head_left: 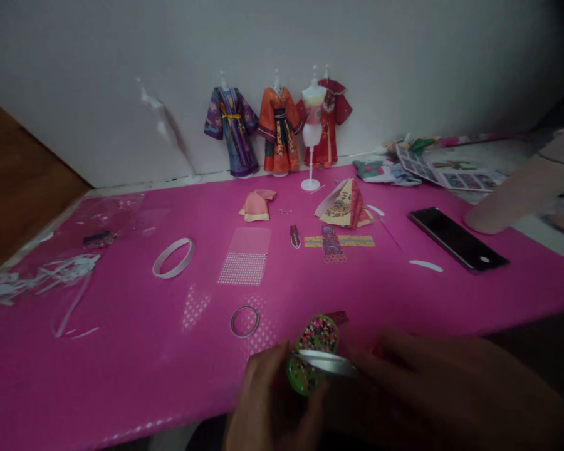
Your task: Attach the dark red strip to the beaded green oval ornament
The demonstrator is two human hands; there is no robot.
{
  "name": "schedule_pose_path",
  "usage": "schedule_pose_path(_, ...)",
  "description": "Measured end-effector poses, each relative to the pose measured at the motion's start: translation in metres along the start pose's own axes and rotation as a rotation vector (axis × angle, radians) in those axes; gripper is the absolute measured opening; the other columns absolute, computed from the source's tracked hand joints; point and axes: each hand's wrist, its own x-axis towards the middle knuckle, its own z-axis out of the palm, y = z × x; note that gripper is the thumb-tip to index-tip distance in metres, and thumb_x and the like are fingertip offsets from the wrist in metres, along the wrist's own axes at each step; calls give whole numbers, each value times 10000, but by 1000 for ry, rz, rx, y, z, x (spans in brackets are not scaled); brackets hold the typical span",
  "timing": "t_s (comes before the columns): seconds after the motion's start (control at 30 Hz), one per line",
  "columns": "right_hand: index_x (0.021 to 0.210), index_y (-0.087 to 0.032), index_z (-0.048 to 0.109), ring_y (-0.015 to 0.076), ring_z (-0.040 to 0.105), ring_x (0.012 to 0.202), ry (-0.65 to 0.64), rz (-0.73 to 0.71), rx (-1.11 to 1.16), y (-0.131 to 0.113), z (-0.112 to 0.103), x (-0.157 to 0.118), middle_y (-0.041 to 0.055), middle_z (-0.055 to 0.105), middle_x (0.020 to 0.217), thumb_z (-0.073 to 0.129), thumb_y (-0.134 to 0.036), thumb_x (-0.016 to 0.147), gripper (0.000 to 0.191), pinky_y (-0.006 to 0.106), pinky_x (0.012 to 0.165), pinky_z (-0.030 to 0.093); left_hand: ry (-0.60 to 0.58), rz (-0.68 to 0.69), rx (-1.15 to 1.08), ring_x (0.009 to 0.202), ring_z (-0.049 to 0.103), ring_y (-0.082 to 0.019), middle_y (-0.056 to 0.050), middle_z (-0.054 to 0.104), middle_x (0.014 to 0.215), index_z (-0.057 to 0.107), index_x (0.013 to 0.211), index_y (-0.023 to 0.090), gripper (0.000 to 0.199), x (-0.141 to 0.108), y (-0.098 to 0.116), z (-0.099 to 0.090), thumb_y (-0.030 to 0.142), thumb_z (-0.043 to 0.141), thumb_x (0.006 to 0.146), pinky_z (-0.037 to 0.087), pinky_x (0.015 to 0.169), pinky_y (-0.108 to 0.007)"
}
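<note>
- The left hand (263, 398) is closing its fingers around the green case (302, 381), holding it at the table's near edge; the case is serving as landmark below.
- The right hand (432, 369), dim and blurred, is gripping a blade (326, 362) by its near end; the handle is hiding from view.
- The blade is lying across the case, its tip reaching the left fingers; whether it is touching the beads, I cannot tell.
- Many-coloured beads (317, 336) are filling the case's far part; the near part is showing fewer, and any divider is staying unclear.
- Just beyond the case, a dark red strip (337, 317) is lying on the table (136, 351).
- Left of the case, a narrow ring (245, 321) is resting; farther left, a wider white ring (173, 258) is lying.
- Beyond the case, a gem sheet (242, 269), crossed strips (329, 243), an orange piece (257, 205) and a folded skirt (345, 205) are lying loose, apparently awaiting work.
- Far beyond the case, purple (232, 134), orange (281, 134) and red (331, 134) outfits are standing, seemingly finished; a white form (313, 134) before the red one is wearing only bands, so much is probably remaining.
- Far left of the case, a clear bag (126, 213) is lying by a small dark piece.
</note>
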Motion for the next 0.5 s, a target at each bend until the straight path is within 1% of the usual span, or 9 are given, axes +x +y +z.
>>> schedule_pose_path(0.07,967,-283,527,101,525,373,7,0,-4,1,-1,1,-91,634,649,439,-78,834,261,296,331,224,-2,-12,1,730,766,-174,-43,750,892,550,1191,226,343,0,1,0,324,633,874,634,602,-210)
schedule_pose_path(0.13,992,-288,532,105,532,362,30,-24,-24,1,-4,4,-96,630,636,401,-76,849,287,303,327,239,-5,-29,4,724,767,-179,-42,752,892,552,1192,228,356,0,1,0,351,648,872,633,586,-216)
schedule_pose_path(0.23,983,-287,544,104,553,358,56,-67,-46,0,-8,9,-99,630,619,354,-58,838,332,300,326,266,1,-20,6,735,769,-181,-47,754,907,553,1201,224,375,0,0,1,335,661,860,634,589,-219)
schedule_pose_path(0.33,981,-282,548,105,559,357,68,-53,-50,-1,-8,10,-96,628,613,357,-49,828,338,302,325,266,-5,1,-11,739,768,-171,-46,752,904,549,1213,216,392,-1,-2,3,309,668,851,634,605,-208)
schedule_pose_path(0.5,973,-280,557,105,549,350,39,-52,-22,-1,-4,6,-88,626,623,398,-57,771,341,306,322,243,5,4,-27,739,767,-169,-47,749,914,537,1242,212,442,-3,-3,4,313,685,838,633,602,-203)
